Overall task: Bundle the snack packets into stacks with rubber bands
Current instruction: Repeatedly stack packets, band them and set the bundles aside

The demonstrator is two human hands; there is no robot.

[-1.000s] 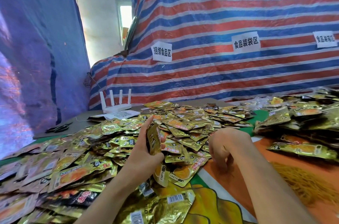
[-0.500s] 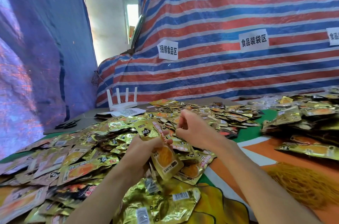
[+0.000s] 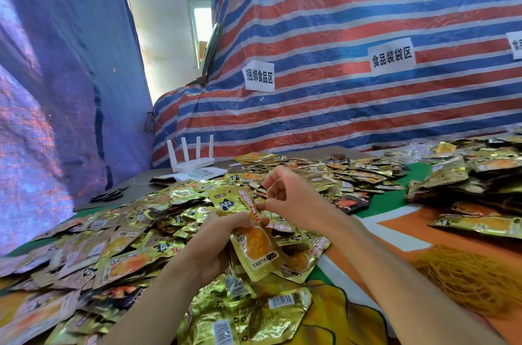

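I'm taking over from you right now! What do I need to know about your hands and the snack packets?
Left hand: grips the held stack of packets above the pile.
Right hand: fingers curled beside the stack's top; whether it pinches a band is too small to tell.
Loose packets cover the table in front; the rubber band heap lies to the right.
Done: one stack gathered.
Left: no band shows around it yet, so wrap it, then bundle the rest.
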